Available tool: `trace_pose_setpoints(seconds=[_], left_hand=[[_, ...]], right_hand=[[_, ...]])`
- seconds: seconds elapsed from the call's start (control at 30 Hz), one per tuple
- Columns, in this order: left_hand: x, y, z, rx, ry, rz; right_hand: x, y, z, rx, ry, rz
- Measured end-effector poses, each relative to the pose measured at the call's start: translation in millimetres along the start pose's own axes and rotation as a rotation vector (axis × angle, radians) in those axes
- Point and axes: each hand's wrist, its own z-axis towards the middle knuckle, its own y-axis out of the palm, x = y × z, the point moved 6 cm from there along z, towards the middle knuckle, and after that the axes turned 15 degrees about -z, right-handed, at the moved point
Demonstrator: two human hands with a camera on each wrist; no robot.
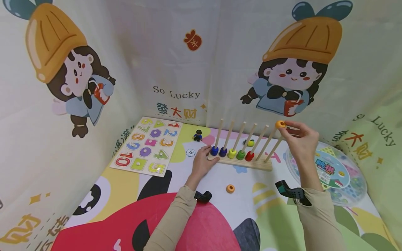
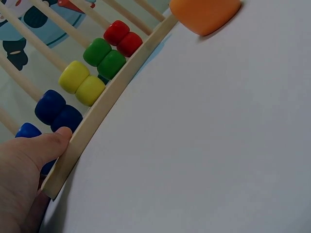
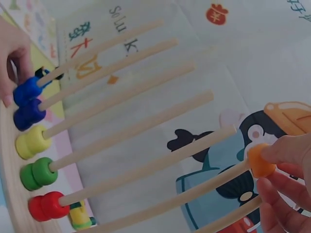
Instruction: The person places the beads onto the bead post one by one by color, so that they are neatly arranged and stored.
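Observation:
A wooden bead rack (image 1: 240, 162) with several upright pegs stands on the table. From the left, the pegs carry pairs of blue (image 3: 27, 91), dark blue (image 3: 30, 114), yellow (image 3: 33, 141), green (image 3: 38, 173) and red beads (image 3: 48, 206); the two rightmost pegs are bare along their shafts. My left hand (image 1: 202, 162) grips the rack's left end, thumb on the front of the base. Between thumb and fingers, my right hand (image 1: 302, 141) pinches an orange bead (image 3: 261, 160) right at the tip of the sixth peg. Another orange bead (image 1: 230, 188) lies in front of the rack.
A number puzzle board (image 1: 147, 146) lies at the left. Behind the rack are a small toy figure (image 1: 198, 135) and a yellow-green toy (image 1: 250, 143). A white round chip (image 1: 190, 152) sits near the left hand. A round clear game box (image 1: 358, 177) is at the right. Printed curtains surround the table.

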Motion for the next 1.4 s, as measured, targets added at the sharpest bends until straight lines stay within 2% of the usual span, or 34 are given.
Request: trace_pose_setpoints(seconds=[0.2,0.37,0.57,0.73,0.97,1.13,1.23,1.4], left_hand=[[1.0,0.9,0.1,0.002,0.001,0.005],[-0.2,2.2,-1.4,0.001,-0.005,0.013],[1.3,1.1,-2.4,0.010,0.012,0.023],[2.9,-0.1,-1.8,0.013,0.017,0.026],[2.8,0.2,0.0,0.012,0.003,0.026],[2.6,0.5,0.5,0.013,0.003,0.022],[3.0,0.4,0.6,0.008,0.000,0.017],[3.6,-0.3,0.6,0.008,-0.002,0.009]], right_hand=[[-2.1,1.8,-0.5,-0.032,0.011,-0.033],[-3.4,-0.1,-3.9,-0.041,-0.028,-0.044],[-5.2,-5.3,-15.5,-0.017,-0.061,-0.037],[1.6,-0.1,-30.7,-0.052,-0.063,0.002],[13.6,20.6,-59.4,-0.153,-0.048,0.106],[10.9,42.0,-87.7,-0.251,-0.122,0.177],[24.2,61.4,-102.2,-0.309,-0.151,0.219],[45.5,85.2,-119.5,-0.380,-0.113,0.236]])
